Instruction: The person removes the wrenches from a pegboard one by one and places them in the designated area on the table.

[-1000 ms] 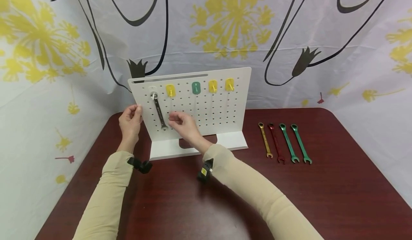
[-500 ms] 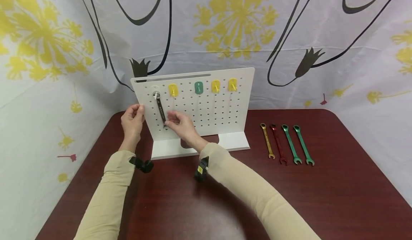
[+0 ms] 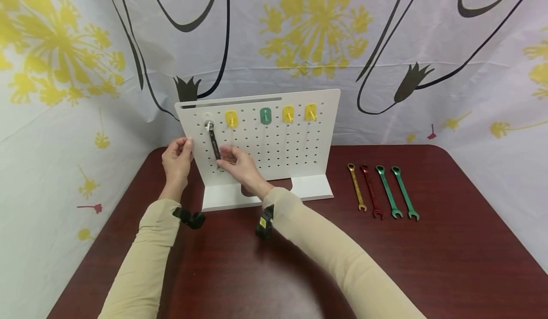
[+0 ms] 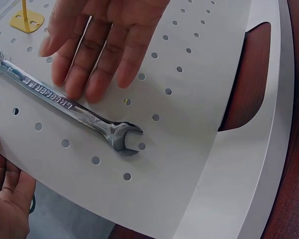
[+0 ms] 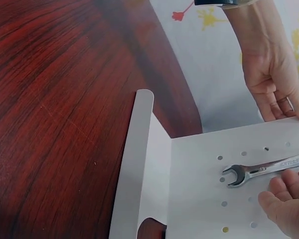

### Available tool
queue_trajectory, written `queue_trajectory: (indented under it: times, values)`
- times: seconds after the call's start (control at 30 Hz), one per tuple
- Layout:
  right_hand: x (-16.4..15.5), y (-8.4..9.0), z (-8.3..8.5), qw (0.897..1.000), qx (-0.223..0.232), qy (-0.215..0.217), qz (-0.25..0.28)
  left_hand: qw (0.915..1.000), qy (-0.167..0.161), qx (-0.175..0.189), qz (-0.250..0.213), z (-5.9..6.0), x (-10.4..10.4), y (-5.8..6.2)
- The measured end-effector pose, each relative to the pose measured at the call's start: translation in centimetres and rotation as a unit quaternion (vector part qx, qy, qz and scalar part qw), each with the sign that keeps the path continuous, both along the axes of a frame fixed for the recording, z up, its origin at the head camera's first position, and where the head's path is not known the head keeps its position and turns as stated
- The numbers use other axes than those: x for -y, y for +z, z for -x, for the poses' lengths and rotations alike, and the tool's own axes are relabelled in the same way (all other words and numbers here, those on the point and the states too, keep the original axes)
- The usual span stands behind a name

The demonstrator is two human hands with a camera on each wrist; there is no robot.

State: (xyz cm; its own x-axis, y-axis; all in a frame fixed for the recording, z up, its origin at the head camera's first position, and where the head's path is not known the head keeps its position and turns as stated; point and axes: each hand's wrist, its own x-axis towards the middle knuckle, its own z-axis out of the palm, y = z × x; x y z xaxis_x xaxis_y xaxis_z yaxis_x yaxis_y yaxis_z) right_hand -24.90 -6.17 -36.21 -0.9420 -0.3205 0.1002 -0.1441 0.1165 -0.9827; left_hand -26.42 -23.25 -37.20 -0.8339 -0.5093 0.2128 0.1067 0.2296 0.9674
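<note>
A silver combination wrench [image 3: 214,143] [image 4: 55,94] hangs at a slant by its ring end from a hook at the left of a white pegboard [image 3: 321,162]. My left hand [image 3: 177,163] [image 5: 271,69] pinches the board's left edge, thumb in front and fingers partly hidden behind. My right hand [image 3: 241,167] [image 4: 114,35] is beside the wrench's lower half, palm toward it. Its fingers are extended, with fingertips at or touching the handle in the left wrist view. The open-jaw end [image 5: 236,175] lies against the board's face.
Along the board's top sit yellow hooks [image 3: 231,119] and a green hook [image 3: 266,116]. Several wrenches lie in a row on the right of the dark red table [image 3: 462,243]: gold [image 3: 357,186], red [image 3: 370,190] and green [image 3: 388,190]. A patterned curtain [image 3: 239,48] stands behind.
My right hand has moved slightly left, up to the wrench's lower part. The wrench still hangs on its hook. My left hand stays on the board's edge; the view has shifted slightly.
</note>
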Motion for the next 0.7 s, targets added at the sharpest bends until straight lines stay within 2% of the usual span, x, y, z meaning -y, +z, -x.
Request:
queue_trajectory:
  times: [0.47, 0.7]
  values:
    - [0.9, -0.5, 0.4, 1.000, 0.000, -0.014, 0.014, 1.0000, -0.005, -0.005, 0.001, 0.1, 0.0, 0.0]
    - [1.4, -0.5, 0.3, 0.999, 0.025, -0.020, 0.038, 0.9999, -0.007, -0.008, -0.003, 0.1, 0.0, 0.0]
